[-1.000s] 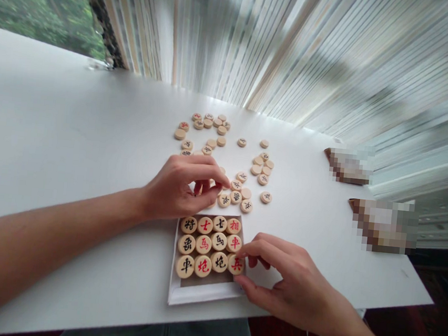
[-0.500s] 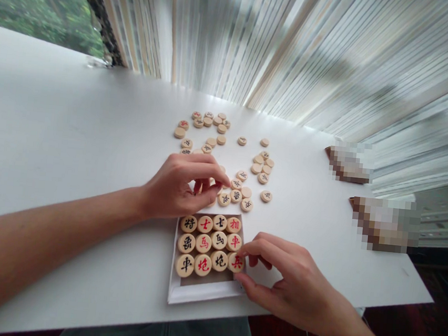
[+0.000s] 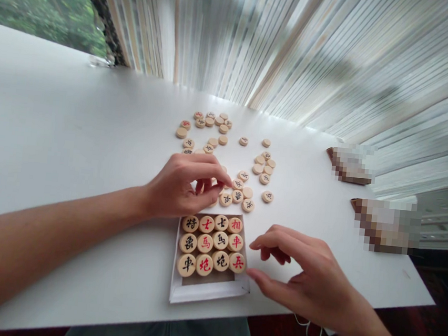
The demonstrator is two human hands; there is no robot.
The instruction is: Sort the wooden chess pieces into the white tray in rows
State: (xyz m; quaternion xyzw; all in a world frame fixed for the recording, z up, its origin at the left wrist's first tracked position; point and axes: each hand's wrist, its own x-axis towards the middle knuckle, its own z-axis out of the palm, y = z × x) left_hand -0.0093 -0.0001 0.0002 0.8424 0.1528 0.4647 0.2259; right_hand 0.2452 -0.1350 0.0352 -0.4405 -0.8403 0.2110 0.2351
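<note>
A shallow white box point(image 3: 212, 293) near the table's front edge holds Chinese chess pieces in rows, with red and black characters on their tops. My right hand point(image 3: 301, 273) is just off the box's right side, thumb and fingers apart and holding nothing. Closest to it is the piece with a red character point(image 3: 237, 263) in the box's front right spot. My left hand point(image 3: 190, 186) hovers behind the box, over loose pieces. Its fingers are curled, thumb and forefinger close together; whether anything is between them is hidden. A loose black-lettered piece point(image 3: 237, 196) lies near its fingertips.
More loose chess pieces point(image 3: 259, 168) are scattered on the white table point(image 3: 91, 150), some face down. Two brown-edged objects point(image 3: 348, 169), blurred out, lie at the right. A string curtain point(image 3: 228, 41) hangs along the far edge, with a window at the upper left.
My right hand has drawn away to the right from the red-lettered piece at the box's front right, its fingers now off it. My left hand has hardly moved.
</note>
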